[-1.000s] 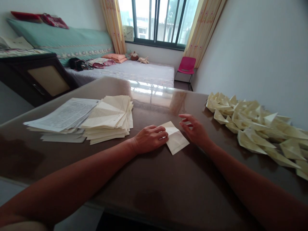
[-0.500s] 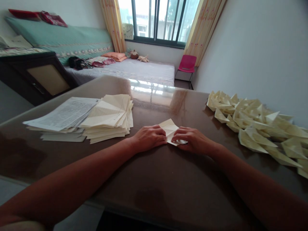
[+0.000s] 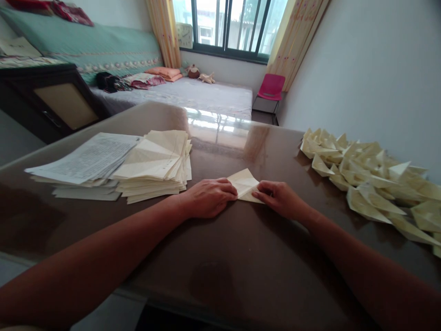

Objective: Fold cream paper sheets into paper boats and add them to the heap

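A creased cream sheet of paper, partly folded, lies on the brown table between my two hands. My left hand rests over its left corner, fingers curled and pressing the edge down. At the right side, my right hand pinches the paper between thumb and bent fingers. The paper's ends under the fingers are hidden. Left of my left hand is a stack of cream paper, its top sheet marked with crease lines.
Printed white sheets lie beside the cream stack. Many folded paper boats crowd the right side of the glossy table. Beyond are a bed, a pink chair, a dark cabinet and a window.
My right hand has shifted slightly right and up, its spread fingers now closed in a pinch on the paper. My left hand stays on the left corner. The camera view has tilted slightly.
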The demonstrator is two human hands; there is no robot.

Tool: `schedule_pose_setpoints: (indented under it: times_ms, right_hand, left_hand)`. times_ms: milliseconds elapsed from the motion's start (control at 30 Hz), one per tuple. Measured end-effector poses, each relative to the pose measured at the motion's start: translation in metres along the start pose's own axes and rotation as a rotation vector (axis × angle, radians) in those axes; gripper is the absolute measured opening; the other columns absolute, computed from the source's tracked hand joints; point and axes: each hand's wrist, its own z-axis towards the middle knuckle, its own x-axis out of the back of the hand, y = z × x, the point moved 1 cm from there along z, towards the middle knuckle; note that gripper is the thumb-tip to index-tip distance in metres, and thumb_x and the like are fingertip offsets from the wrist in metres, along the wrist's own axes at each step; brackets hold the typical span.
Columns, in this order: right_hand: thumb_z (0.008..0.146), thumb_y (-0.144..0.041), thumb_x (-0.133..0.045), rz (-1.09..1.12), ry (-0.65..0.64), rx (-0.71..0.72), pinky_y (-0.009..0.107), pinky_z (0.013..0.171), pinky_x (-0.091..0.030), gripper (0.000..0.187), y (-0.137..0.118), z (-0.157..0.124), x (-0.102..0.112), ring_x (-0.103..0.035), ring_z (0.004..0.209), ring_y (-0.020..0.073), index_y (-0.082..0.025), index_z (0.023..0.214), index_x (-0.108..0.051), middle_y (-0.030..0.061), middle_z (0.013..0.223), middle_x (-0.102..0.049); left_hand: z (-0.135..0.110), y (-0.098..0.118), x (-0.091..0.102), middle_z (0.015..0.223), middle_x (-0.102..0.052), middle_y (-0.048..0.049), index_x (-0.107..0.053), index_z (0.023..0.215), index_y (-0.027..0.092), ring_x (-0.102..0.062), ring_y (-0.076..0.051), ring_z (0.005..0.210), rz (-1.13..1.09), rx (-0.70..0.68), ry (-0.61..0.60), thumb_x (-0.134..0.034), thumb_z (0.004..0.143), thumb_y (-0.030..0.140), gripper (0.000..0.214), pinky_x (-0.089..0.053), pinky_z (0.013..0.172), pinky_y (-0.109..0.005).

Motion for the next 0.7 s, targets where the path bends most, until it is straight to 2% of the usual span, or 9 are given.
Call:
schedule_pose_setpoints:
  times_ms: [267, 467, 700]
  right_hand:
    - [0.088, -0.042, -0.050, -0.256, 0.091, -0.059, 0.026, 0.055, -0.030, 0.026, -0.0060, -0.0017, -0.0057, -0.052, 0.056, 0.0145, -0.022, 0.074, -0.058, 0.0016, 0.067, -0.064]
    - [0.088, -0.041, -0.049, -0.283, 0.074, -0.068, 0.026, 0.055, -0.029, 0.025, -0.0057, -0.0009, -0.0071, -0.053, 0.057, 0.0152, -0.022, 0.074, -0.057, 0.0020, 0.068, -0.065]
    - [0.088, -0.041, -0.050, -0.280, 0.090, -0.067, 0.026, 0.055, -0.029, 0.024, -0.0044, -0.0014, -0.0078, -0.054, 0.057, 0.0155, -0.023, 0.075, -0.058, 0.0021, 0.070, -0.066]
  left_hand:
    - [-0.0024, 0.0001, -0.0024, 0.107, -0.068, -0.0044, -0.067, 0.103, 0.020, -0.059, -0.017, 0.102, 0.010, 0.023, 0.038, -0.046, 0.085, 0.015, 0.027, -0.050, 0.088, -0.027]
    - [-0.0014, 0.0038, -0.0009, 0.104, -0.067, -0.0056, -0.062, 0.110, 0.020, -0.058, -0.018, 0.100, 0.056, 0.064, -0.015, -0.044, 0.088, 0.016, 0.028, -0.050, 0.085, -0.028]
    - [0.0009, 0.0088, -0.0003, 0.106, -0.063, -0.0051, -0.059, 0.120, 0.026, -0.055, -0.019, 0.098, 0.149, 0.036, -0.042, -0.044, 0.092, 0.022, 0.032, -0.051, 0.081, -0.029]
